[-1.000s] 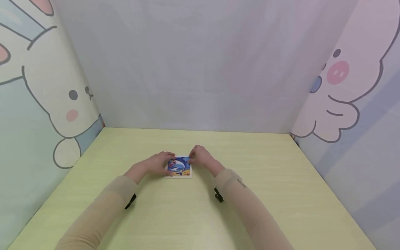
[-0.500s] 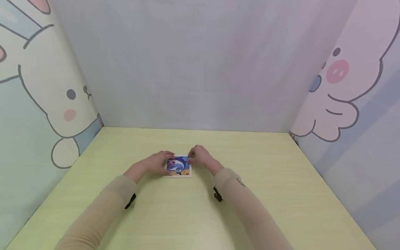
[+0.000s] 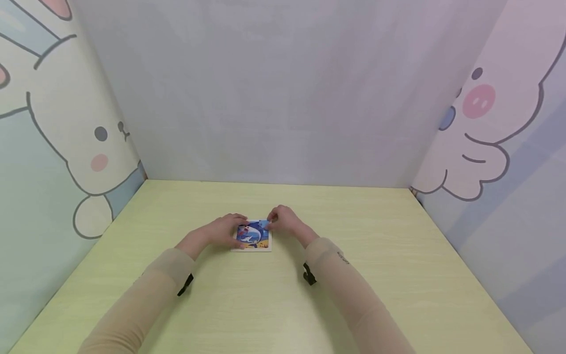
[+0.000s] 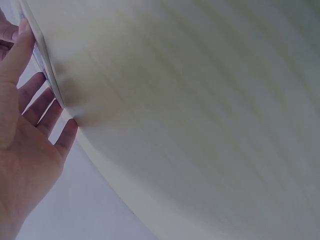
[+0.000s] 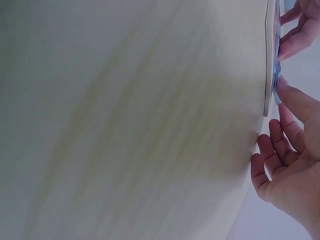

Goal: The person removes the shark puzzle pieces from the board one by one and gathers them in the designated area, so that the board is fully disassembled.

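A small square picture puzzle (image 3: 253,237) with a white border lies flat on the table, showing a blue and white dolphin. My left hand (image 3: 222,231) holds its left side, thumb over the near part and fingers along the far left. In the left wrist view, the thumb (image 4: 22,47) lies on the board and several fingertips meet its edge and the table. At the far right corner, my right hand (image 3: 284,220) pinches a thin blue puzzle piece (image 5: 277,94) between thumb and index finger. The piece juts slightly past the board's edge. Its outline is mostly hidden by the fingers.
The pale yellow-green table (image 3: 265,305) extends around the puzzle on all sides. A grey cloth wall (image 3: 283,98) closes off the back. Side curtains carry a cartoon rabbit (image 3: 88,123) on the left and a cartoon pig (image 3: 491,113) on the right.
Both hands stay almost where they were. At the far right corner the pinched blue piece now looks lighter and tilted, and the right hand has shifted very slightly.
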`<action>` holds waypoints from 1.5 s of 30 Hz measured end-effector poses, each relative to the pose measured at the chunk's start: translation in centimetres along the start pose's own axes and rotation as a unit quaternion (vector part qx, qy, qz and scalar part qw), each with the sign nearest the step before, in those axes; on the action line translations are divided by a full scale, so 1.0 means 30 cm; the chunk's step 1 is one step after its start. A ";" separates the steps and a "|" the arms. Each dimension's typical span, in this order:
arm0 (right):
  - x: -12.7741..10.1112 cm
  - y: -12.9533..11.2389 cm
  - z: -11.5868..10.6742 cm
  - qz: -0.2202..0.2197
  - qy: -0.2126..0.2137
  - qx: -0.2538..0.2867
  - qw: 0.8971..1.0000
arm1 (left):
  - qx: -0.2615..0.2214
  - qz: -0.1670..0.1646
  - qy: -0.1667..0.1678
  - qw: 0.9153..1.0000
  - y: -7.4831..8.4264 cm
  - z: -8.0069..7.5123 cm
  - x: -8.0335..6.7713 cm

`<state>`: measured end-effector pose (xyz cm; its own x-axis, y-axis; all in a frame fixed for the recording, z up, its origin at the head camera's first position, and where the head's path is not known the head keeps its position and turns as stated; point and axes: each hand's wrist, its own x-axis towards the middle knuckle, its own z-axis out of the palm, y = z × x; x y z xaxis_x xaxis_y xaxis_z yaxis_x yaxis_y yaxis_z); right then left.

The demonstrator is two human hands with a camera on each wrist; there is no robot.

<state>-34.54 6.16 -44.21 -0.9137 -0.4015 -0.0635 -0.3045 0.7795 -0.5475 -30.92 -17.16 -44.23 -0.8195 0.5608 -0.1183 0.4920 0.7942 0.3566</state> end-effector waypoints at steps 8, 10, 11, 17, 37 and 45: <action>0.003 0.017 -0.003 0.015 0.000 0.066 0.998 | 0.001 -0.001 0.000 1.000 -0.001 -0.002 -0.001; 0.004 0.018 -0.003 0.017 0.002 0.076 0.997 | -0.001 -0.003 -0.001 1.000 -0.001 -0.001 0.000; 0.005 0.019 -0.003 0.018 0.003 0.080 0.997 | -0.001 -0.003 -0.001 1.000 -0.002 -0.001 0.000; 0.006 0.019 -0.001 0.018 0.005 0.098 0.995 | -0.002 -0.003 0.001 1.000 -0.007 0.004 0.001; -0.040 0.052 -0.131 -0.004 0.024 0.150 0.988 | 0.003 0.001 0.003 1.000 -0.005 0.003 0.001; -0.080 0.115 -0.206 0.009 0.028 0.162 0.986 | -0.001 0.003 0.005 1.000 -0.005 0.003 -0.004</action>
<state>-35.07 12.80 -40.78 -0.9342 -0.3549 -0.0354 -0.1937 0.5882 -0.7852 -30.87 -17.32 -44.34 -0.8196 0.5631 -0.1059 0.4965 0.7902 0.3592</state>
